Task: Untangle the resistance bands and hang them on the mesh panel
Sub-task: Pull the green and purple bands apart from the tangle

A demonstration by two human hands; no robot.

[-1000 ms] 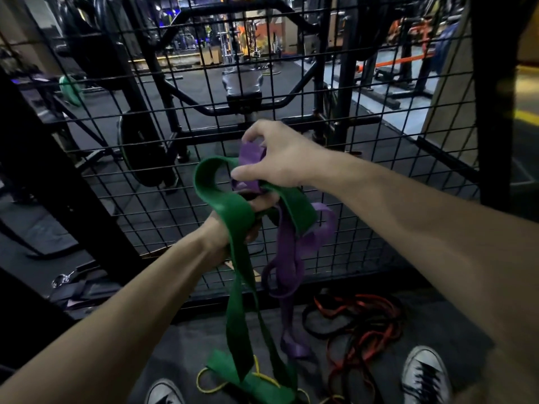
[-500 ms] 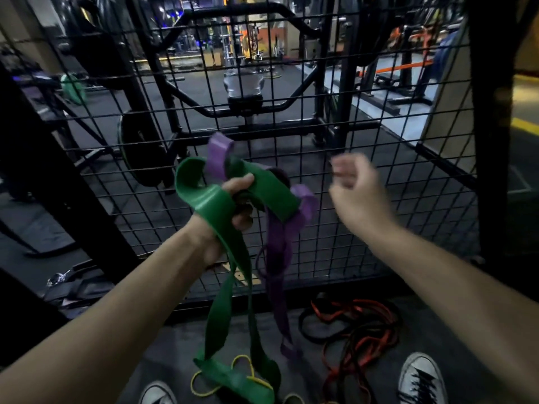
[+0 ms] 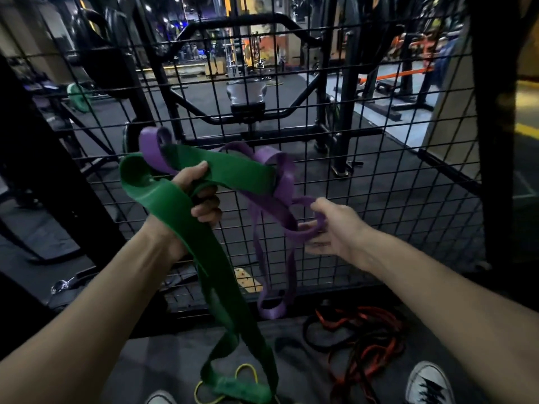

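Observation:
A wide green band (image 3: 175,205) and a narrower purple band (image 3: 280,182) are tangled together in front of the black mesh panel (image 3: 379,170). My left hand (image 3: 198,196) grips the bunched green band, with a purple loop sticking up behind it. The green band's long tail hangs to the floor. My right hand (image 3: 332,228) holds a loop of the purple band out to the right, thumb and fingers curled around it. The rest of the purple band dangles below.
A heap of red and black bands (image 3: 361,339) lies on the floor at the panel's foot. A thin yellow band (image 3: 248,371) lies under the green tail. My white shoes (image 3: 425,386) stand at the bottom edge. Gym racks stand behind the mesh.
My right hand let go at the top of the tangle, swung right, then came down and took a purple loop, pulling it rightward. The left hand kept its grip and the bands spread wider.

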